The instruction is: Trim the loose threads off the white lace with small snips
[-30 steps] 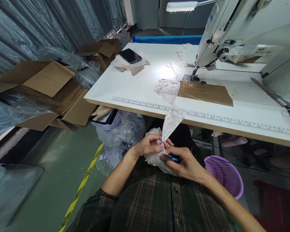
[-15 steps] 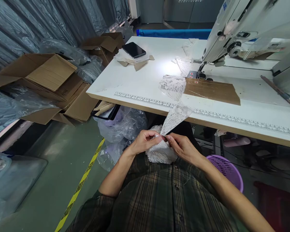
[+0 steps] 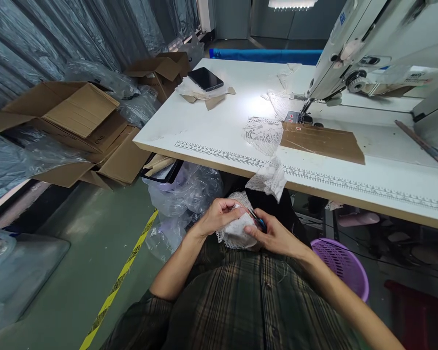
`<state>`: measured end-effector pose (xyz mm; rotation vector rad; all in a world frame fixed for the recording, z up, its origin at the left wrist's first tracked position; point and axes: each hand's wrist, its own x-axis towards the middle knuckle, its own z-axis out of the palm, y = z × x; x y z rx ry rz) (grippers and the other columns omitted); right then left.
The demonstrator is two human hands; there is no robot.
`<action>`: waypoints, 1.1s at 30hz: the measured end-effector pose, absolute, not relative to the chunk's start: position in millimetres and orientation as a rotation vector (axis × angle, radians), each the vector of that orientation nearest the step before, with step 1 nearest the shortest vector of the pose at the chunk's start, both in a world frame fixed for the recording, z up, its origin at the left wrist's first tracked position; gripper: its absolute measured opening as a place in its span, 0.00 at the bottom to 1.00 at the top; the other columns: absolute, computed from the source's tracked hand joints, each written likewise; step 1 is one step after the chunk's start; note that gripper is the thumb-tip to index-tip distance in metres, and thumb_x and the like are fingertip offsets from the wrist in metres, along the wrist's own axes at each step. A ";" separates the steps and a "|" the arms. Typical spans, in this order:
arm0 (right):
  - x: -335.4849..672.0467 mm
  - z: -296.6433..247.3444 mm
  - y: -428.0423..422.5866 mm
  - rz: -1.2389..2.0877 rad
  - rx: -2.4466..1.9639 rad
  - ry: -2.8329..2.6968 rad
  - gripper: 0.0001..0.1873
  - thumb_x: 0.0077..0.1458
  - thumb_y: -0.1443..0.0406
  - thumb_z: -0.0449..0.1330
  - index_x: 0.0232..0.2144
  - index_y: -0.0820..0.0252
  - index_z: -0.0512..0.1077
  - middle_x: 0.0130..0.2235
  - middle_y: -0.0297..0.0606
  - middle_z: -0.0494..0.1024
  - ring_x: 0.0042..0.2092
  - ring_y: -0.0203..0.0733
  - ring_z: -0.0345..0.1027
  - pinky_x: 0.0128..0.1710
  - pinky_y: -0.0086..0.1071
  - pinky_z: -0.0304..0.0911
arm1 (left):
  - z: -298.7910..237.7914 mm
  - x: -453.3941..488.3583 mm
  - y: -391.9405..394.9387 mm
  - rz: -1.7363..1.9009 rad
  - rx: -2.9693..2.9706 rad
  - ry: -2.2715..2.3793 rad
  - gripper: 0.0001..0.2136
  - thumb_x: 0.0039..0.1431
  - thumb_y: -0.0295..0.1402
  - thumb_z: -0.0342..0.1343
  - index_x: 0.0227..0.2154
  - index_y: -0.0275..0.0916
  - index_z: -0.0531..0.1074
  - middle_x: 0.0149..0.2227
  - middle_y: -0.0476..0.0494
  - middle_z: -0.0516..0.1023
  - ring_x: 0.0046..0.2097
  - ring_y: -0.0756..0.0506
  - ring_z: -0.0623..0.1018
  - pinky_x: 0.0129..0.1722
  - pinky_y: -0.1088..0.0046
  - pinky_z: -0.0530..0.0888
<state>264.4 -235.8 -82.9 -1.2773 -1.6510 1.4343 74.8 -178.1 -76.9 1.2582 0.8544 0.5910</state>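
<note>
White bar-shaped LED lamp (image 3: 292, 4) up top puts a glare patch on the smooth white counter (image 3: 204, 124). Underneath's pretty dim, and edges look wide-angle stretched.

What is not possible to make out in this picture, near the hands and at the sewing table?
In the head view:
Grip of the blue tool: covered by the right hand.
Part of the white lace: hidden under the left hand.
Top of the sewing machine: cut off by the upper edge.
Numbers on the printed ruler: too small.
</note>
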 end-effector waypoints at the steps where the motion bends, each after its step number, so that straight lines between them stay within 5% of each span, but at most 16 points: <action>1: 266.4 -84.8 -239.0 1.434 -1.295 -1.654 0.18 0.58 0.50 0.57 0.33 0.58 0.65 0.26 0.28 0.65 0.26 0.33 0.56 0.24 0.27 0.55 | -80.7 75.1 -176.0 0.594 1.304 0.873 0.18 0.54 0.45 0.61 0.35 0.32 0.78 0.32 0.42 0.80 0.33 0.48 0.76 0.33 0.73 0.72; 7: 284.3 -78.5 -246.5 1.003 -1.604 -1.722 0.14 0.57 0.54 0.59 0.33 0.58 0.66 0.28 0.31 0.70 0.26 0.35 0.60 0.26 0.29 0.57 | -99.4 90.5 -146.7 0.847 1.567 1.067 0.26 0.49 0.39 0.67 0.51 0.36 0.71 0.54 0.34 0.74 0.53 0.40 0.75 0.52 0.63 0.72; 15: 273.8 -53.5 -229.5 0.669 -1.470 -1.578 0.12 0.58 0.57 0.58 0.39 0.59 0.70 0.33 0.37 0.75 0.29 0.37 0.65 0.31 0.30 0.62 | -81.8 116.3 -160.0 0.953 1.888 0.956 0.11 0.59 0.38 0.58 0.28 0.36 0.76 0.30 0.45 0.80 0.34 0.47 0.78 0.38 0.71 0.74; 19: 267.2 -50.3 -221.7 0.491 -1.621 -1.437 0.15 0.52 0.56 0.63 0.38 0.60 0.71 0.29 0.33 0.73 0.23 0.33 0.59 0.25 0.29 0.57 | -77.8 110.9 -184.9 0.952 2.191 0.705 0.09 0.59 0.33 0.57 0.25 0.37 0.75 0.26 0.45 0.78 0.32 0.48 0.76 0.37 0.71 0.72; 22: 266.2 -47.5 -223.9 0.617 -1.566 -1.446 0.08 0.56 0.61 0.59 0.32 0.60 0.72 0.25 0.31 0.70 0.24 0.33 0.59 0.25 0.28 0.57 | -74.6 100.7 -186.8 0.999 2.166 0.677 0.07 0.56 0.36 0.61 0.32 0.38 0.76 0.31 0.44 0.78 0.36 0.47 0.76 0.41 0.68 0.72; 28: 260.4 -41.1 -245.0 1.062 -1.207 -1.607 0.06 0.58 0.64 0.59 0.31 0.61 0.74 0.27 0.32 0.72 0.28 0.34 0.61 0.29 0.26 0.59 | -70.1 91.6 -169.7 0.877 1.527 0.616 0.29 0.52 0.53 0.58 0.52 0.37 0.72 0.51 0.34 0.73 0.52 0.38 0.73 0.52 0.61 0.70; 33: 262.5 -43.2 -256.4 1.243 -1.108 -1.660 0.08 0.59 0.62 0.60 0.34 0.60 0.77 0.28 0.33 0.73 0.28 0.34 0.62 0.31 0.27 0.59 | -70.4 96.9 -173.1 0.603 1.158 0.335 0.23 0.50 0.51 0.61 0.39 0.36 0.79 0.46 0.34 0.78 0.48 0.37 0.77 0.49 0.60 0.72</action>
